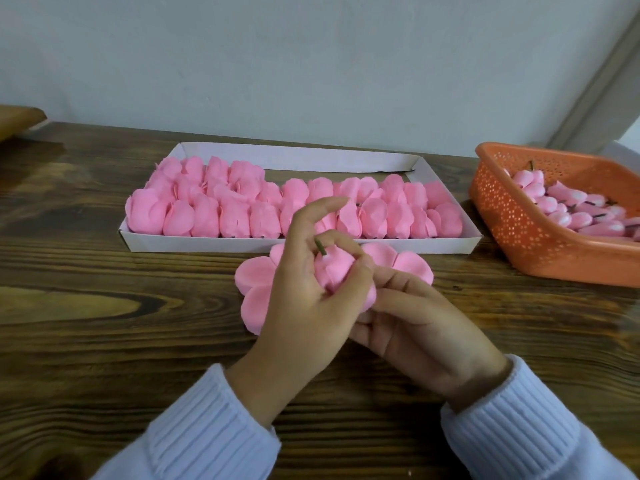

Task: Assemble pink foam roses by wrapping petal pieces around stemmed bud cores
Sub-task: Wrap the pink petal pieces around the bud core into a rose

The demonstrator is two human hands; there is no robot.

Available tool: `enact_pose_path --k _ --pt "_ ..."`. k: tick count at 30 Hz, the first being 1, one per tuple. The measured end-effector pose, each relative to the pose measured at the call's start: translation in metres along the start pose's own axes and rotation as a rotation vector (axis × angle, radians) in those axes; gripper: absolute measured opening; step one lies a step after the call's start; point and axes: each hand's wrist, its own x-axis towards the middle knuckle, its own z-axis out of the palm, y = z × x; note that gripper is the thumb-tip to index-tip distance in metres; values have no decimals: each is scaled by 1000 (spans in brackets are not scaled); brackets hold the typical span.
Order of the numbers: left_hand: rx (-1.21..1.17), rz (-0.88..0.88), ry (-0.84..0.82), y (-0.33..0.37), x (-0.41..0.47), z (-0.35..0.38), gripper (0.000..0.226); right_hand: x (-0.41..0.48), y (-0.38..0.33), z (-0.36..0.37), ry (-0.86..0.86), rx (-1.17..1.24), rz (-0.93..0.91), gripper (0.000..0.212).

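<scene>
A pink foam rose (335, 269) is held upside down over the wooden table, its short green stem (320, 246) pointing up. My left hand (304, 299) curls round the bud and folded petals, index finger raised. A flat pink petal piece (254, 277) with round lobes spreads out beneath and around the bud. My right hand (415, 323) lies under it from the right, fingers curled on the petal piece's underside.
A white cardboard tray (301, 244) behind my hands holds several rows of pink foam roses. An orange perforated basket (519, 220) at the right holds several stemmed bud cores. A brown object (17, 121) sits at the far left edge. A wall rises behind the table.
</scene>
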Motion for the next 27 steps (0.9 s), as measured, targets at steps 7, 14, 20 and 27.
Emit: enact_pose_path --k 7,14,20,27 --pt "180 10 64 -7 1 -4 51 -2 6 1 467 -508 -597 30" --pt "338 -64 -192 -15 -2 1 75 -2 9 4 434 -782 -676 9" --pt "384 -30 -272 -16 -3 4 87 -2 9 1 533 -706 -659 14" --pt "368 138 -221 -10 -2 4 91 -3 7 2 588 -880 -701 12"
